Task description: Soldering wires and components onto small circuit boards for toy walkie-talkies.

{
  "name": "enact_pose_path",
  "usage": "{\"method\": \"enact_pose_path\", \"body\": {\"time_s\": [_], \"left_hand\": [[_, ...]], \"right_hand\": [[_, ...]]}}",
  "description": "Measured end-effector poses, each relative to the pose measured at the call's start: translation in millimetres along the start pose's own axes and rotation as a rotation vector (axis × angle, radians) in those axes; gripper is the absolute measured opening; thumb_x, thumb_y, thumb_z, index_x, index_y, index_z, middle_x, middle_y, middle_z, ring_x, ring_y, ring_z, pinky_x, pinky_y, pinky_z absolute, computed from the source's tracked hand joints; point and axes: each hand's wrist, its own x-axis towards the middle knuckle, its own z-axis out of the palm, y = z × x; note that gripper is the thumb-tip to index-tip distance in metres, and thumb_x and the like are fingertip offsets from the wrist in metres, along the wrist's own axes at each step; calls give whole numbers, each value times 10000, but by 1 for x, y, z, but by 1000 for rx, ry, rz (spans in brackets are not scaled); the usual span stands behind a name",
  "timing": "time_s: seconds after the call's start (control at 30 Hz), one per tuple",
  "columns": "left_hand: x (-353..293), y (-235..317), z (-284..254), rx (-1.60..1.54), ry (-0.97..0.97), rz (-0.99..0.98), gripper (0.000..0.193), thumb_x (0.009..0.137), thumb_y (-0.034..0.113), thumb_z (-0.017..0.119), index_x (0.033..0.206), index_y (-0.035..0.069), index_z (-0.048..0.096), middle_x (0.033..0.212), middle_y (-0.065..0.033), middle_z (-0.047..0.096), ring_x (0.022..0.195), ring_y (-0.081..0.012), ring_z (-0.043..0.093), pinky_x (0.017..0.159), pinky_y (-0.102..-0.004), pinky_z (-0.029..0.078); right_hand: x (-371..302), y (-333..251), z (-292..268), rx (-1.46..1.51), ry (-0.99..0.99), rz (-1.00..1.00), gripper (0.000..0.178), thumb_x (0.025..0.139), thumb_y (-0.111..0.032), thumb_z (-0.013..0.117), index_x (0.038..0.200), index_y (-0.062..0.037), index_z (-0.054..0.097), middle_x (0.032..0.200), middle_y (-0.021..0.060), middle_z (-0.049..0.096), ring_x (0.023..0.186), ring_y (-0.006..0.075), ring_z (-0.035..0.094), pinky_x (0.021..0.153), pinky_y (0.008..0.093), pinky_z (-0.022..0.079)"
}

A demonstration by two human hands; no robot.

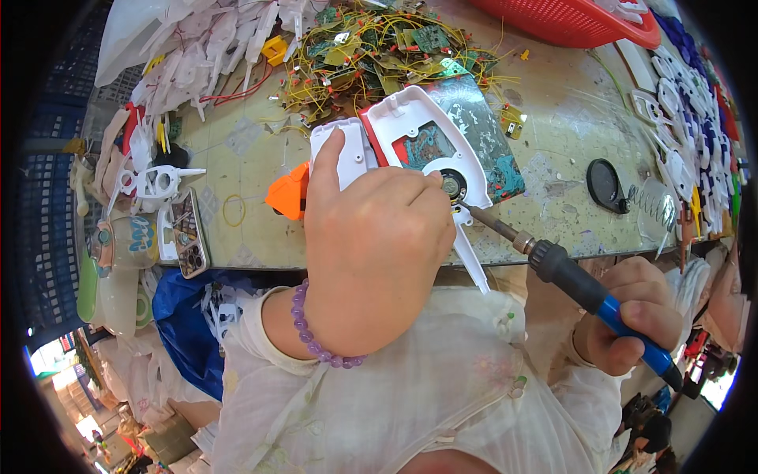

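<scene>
Left hand [367, 241] on white housing [470, 175], soldering iron [580, 278] in right hand [646, 304].

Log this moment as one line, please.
Left hand: at white shell | right hand: gripping soldering iron | tip: by round black part | beyond: heap of circuit boards

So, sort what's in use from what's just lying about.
In use, apparently:
soldering iron, in the right hand
white shell, partly under the left hand
round black part, near the iron's tip

Probably just lying about:
phone
thin yellow loop
black oval piece
</scene>
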Motion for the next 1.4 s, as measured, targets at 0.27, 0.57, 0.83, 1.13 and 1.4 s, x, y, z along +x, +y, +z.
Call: {"method": "enact_pose_path", "body": {"time_s": [0.27, 0.57, 0.83, 1.13, 1.4], "left_hand": [[1, 0, -3, 8, -85, -38, 60, 689, 110, 707, 700, 114, 649, 812, -2, 690, 791, -165, 651, 985, -517, 353], [-1, -10, -5, -107, -65, 8, 87, 698, 124, 730, 758, 113, 669, 869, -19, 695, 829, -182, 650, 994, -511, 338], [-13, -28, -15, -243, 92, -54, 463, 611, 165, 813, 1041, 96, 657, 1022, -89, 661, 1049, -283, 594, 1007, -518, 305], [-21, -39, -12, -236, 110, 117, 243, 656, 138, 787, 883, 150, 704, 836, 9, 665, 905, -179, 633, 996, -500, 306], [-16, -18, 3, -220, 147, 55, 167, 647, 41, 743, 790, 114, 696, 770, 0, 643, 863, -190, 637, 988, -501, 333]], "right_hand": [[-40, -3, 0, 78, 406, 5, 380, 938, -439, 471, 992, -65, 446, 708, 73, 520, 533, 186, 481, 442, 299, 368], [-61, 1, 26, 64, 615, 298, 385, 934, -443, 486, 1057, -81, 439, 808, 119, 516, 657, 201, 524, 537, 295, 481], [-63, 5, 22, 72, 652, 301, 373, 947, -412, 475, 1083, -65, 449, 722, 126, 524, 581, 204, 527, 485, 291, 462], [-62, 6, 22, -52, 670, 289, 374, 961, -413, 430, 1040, -49, 464, 663, 115, 524, 523, 170, 484, 467, 266, 422], [-64, 2, 23, -84, 603, 297, 365, 953, -398, 454, 1040, -44, 436, 662, 145, 542, 501, 176, 503, 463, 265, 438]]}}
